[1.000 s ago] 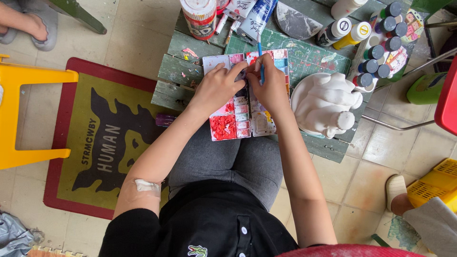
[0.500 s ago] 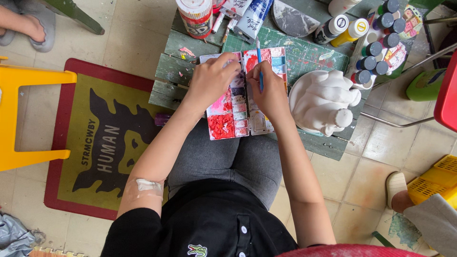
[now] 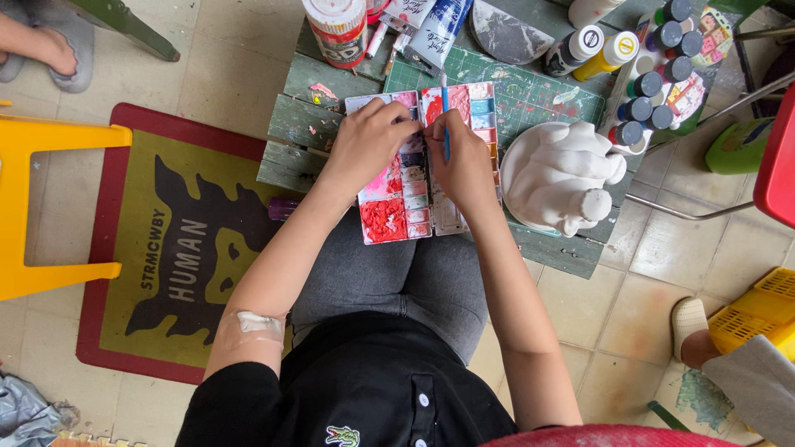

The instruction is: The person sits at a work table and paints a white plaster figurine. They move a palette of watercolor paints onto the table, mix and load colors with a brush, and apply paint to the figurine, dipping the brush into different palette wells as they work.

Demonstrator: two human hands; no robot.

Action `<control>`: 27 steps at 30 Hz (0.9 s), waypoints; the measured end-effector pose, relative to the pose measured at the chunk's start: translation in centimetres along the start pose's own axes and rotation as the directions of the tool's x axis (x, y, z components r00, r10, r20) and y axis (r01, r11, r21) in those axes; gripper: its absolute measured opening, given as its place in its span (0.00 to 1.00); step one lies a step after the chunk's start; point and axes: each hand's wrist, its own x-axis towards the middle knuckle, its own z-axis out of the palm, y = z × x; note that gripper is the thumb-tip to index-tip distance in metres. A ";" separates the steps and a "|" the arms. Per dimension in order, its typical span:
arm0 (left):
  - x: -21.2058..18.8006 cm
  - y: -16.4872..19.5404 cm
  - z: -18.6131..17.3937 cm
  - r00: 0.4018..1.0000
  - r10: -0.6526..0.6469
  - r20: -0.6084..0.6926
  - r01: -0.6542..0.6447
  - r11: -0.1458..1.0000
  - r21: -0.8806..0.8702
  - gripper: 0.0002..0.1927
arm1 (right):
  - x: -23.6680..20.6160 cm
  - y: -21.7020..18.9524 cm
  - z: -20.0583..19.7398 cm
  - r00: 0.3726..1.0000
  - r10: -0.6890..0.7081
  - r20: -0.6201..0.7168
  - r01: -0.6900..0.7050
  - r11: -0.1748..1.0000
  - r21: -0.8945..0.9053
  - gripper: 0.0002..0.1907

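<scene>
While my left hand rests curled on the paint palette, fingers bent down on its wells and pinning it flat, my right hand is closed around a blue-handled brush. Brush shaft stands out far of the fist; its tip is hidden between the two hands, so I cannot tell which well it meets.

Palette: open, two leaves, lying on the near part of the green worktop and overhanging my grey-clad knees. Wells smeared red and pink on the left leaf, paler mixed tints on the right.

Just right of the palette: white unpainted figure on a round plate, touching nothing of mine.

Far right: cluster of small dark-capped paint bottles, plus a yellow bottle lying tilted.

Far left of the worktop: red-and-white tub, upright. Beside it, blue-and-white paint tubes.

Floor, left: olive mat with red border; yellow stool beyond it. Another person's slippered foot near right; a second one's foot at far left.
</scene>
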 end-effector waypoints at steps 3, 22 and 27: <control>0.6 -0.2 0.2 0.994 0.111 0.001 -0.111 0.988 0.106 0.06 | -0.1 0.0 0.0 1.000 -0.020 -0.003 0.020 1.000 -0.009 0.11; 1.2 -0.2 -0.2 0.904 -0.422 -0.076 0.317 0.776 -0.545 0.05 | -0.4 -0.2 0.1 0.998 -0.064 0.011 0.065 0.996 -0.060 0.12; 1.2 -1.1 -0.8 0.845 -0.535 -0.002 0.361 0.573 -0.736 0.06 | -0.4 -0.2 0.1 0.999 -0.044 0.020 0.045 0.997 -0.062 0.12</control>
